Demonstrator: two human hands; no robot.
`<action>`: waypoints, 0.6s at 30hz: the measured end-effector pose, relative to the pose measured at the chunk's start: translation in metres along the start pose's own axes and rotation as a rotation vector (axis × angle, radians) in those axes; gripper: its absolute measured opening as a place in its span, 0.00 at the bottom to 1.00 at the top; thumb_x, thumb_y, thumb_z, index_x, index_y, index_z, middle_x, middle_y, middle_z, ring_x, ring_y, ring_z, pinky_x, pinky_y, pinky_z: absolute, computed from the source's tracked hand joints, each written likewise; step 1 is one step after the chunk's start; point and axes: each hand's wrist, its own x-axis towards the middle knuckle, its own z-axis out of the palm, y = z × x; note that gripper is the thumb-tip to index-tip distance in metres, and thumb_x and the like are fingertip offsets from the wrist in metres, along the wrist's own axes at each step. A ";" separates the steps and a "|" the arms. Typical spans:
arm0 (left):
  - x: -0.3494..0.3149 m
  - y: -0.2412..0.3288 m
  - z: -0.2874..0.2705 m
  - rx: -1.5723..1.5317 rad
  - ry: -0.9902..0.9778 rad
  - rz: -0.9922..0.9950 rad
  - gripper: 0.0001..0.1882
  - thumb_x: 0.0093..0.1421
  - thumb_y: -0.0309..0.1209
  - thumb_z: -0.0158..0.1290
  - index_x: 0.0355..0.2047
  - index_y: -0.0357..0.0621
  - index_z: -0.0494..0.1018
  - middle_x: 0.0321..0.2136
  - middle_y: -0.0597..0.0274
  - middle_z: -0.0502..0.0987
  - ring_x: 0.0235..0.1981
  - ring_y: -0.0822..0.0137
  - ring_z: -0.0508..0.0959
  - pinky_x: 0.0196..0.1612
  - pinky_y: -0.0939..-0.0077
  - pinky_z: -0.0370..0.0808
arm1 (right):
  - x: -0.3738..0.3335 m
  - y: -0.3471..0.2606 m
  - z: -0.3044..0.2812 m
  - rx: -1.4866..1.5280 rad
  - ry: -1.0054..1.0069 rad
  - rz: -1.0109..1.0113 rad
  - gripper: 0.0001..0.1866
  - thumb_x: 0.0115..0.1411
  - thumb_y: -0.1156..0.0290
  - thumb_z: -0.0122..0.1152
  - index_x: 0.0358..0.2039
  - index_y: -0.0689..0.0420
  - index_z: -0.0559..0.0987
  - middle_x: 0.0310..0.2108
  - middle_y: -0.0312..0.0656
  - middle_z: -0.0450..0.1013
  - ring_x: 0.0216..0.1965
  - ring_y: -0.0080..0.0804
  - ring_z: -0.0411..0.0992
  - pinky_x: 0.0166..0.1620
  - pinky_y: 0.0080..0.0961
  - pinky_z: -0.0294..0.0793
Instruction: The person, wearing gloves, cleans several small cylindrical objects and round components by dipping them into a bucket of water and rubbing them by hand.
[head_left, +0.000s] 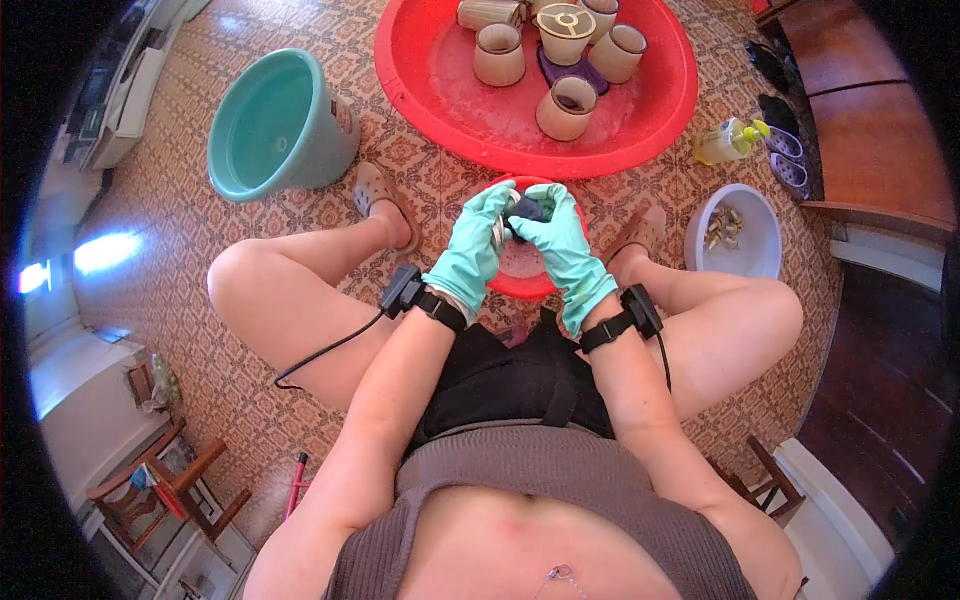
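I take the clock face as centred on the two hands, with 12 o'clock at the far side from the person.

The left hand (476, 240), in a mint-green rubber glove, is curled round a small shiny silvery piece (499, 232); its exact form I cannot tell, because the fingers hide most of it. The right hand (556, 238), gloved in the same way, is grasping a dark blue-grey soft-looking wad (534, 208), perhaps a cloth. Both hands meet above a small round red plastic basin (530, 293), between the person's knees, so the silvery piece is also there, over the basin.

In my judgement, the step in hand is the wiping or washing of this piece. The next move seems to call for a firm left grip, since wet gloves can be slippery, while the right presses the wad along the surface and the piece is turned to reach its other sides.

At 12 o'clock, a large oval red plastic basin (430, 115) carries several beige cup-shaped lampshades (500, 60). At 10 o'clock stands a teal plastic bucket (338, 135); at 2 o'clock, a clear pump bottle with yellowish liquid (722, 146); at 3 o'clock, a whitish round plastic basin (757, 248) with small gold-coloured pieces (724, 230) inside.
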 end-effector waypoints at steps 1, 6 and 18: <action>0.000 -0.001 -0.002 -0.004 -0.027 0.025 0.13 0.63 0.35 0.51 0.45 0.43 0.74 0.32 0.70 0.78 0.27 0.80 0.73 0.23 0.87 0.68 | 0.000 0.001 0.000 -0.020 -0.013 0.033 0.15 0.51 0.79 0.64 0.39 0.62 0.71 0.34 0.39 0.74 0.34 0.25 0.73 0.38 0.23 0.75; -0.002 0.002 0.011 0.012 0.040 0.093 0.11 0.64 0.33 0.50 0.42 0.41 0.74 0.30 0.69 0.78 0.24 0.80 0.72 0.21 0.87 0.67 | -0.001 0.001 0.002 0.130 -0.037 0.100 0.12 0.53 0.77 0.63 0.38 0.62 0.72 0.31 0.38 0.74 0.30 0.23 0.72 0.35 0.21 0.75; -0.002 0.003 0.000 0.241 0.024 0.175 0.11 0.63 0.31 0.50 0.41 0.39 0.76 0.30 0.67 0.79 0.21 0.81 0.71 0.20 0.88 0.66 | -0.002 0.003 -0.004 0.198 -0.056 0.181 0.06 0.56 0.76 0.61 0.33 0.61 0.75 0.29 0.38 0.75 0.26 0.21 0.72 0.31 0.19 0.73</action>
